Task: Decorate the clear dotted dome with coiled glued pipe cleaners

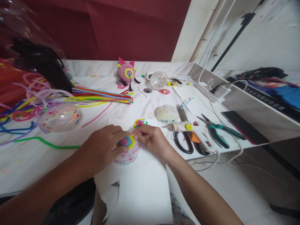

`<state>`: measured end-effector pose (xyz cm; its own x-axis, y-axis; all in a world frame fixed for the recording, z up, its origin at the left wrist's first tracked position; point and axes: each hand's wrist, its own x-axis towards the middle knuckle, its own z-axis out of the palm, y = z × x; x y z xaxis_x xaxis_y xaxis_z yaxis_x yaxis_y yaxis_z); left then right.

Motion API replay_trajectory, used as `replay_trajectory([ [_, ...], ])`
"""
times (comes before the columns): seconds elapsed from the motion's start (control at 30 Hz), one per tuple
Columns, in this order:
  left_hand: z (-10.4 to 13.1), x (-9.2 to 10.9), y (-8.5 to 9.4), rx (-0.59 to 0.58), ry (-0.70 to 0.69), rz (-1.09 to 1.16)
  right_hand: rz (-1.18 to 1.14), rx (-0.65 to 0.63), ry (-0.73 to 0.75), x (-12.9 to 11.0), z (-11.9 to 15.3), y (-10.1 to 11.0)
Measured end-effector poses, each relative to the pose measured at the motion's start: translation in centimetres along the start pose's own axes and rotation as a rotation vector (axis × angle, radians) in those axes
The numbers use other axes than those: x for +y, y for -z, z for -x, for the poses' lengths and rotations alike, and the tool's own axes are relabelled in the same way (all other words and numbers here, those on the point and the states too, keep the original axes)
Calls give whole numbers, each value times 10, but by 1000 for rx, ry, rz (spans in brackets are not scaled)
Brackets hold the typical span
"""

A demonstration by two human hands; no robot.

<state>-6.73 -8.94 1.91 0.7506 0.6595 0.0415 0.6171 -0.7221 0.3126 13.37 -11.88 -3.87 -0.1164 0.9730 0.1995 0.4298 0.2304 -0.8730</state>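
Observation:
My left hand point(100, 148) is closed around a pink-speckled, see-through plastic dome point(127, 157) that rests on white paper. Its fingers and thumb press on a blue, pink and yellow pipe-cleaner coil point(125, 142) lying on the dome's top. At the coil's right edge, my right hand point(152, 137) pinches near a yellow tip; whether it grips the coil itself is covered by the fingers. Just beyond the right hand lies a second small coil point(140, 123), yellow and green with a pink middle.
White paper point(147, 190) overhangs the table front. To the right are a glue gun point(179, 126), scissors point(184, 142), pliers point(217, 131), and a phone point(243, 127). Pipe cleaners point(103, 97) and a clear dome point(59, 118) lie left. A pink eared ball point(127, 72) stands behind.

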Motion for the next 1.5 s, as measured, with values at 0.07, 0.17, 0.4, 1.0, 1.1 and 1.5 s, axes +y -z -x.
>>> replay_trajectory([
  [0.07, 0, 0, 0, 17, 1, 10, -3, 39, 3, 2, 2, -3],
  [0.17, 0, -1, 0, 32, 6, 12, -7, 105, 55, 4, 7, -7],
  [0.4, 0, -1, -3, 34, 18, -17, 169, 124, 213, -2, 14, -9],
  [1.0, 4, -3, -6, 83, -12, -26, 707, -96, 461, -16, 15, 6],
  [1.1, 5, -1, -4, 77, -5, -8, 677, -122, 463, -15, 12, 10],
  [1.5, 9, -13, -9, 105, 76, 140, 448, -128, 484, -3, 11, 15],
])
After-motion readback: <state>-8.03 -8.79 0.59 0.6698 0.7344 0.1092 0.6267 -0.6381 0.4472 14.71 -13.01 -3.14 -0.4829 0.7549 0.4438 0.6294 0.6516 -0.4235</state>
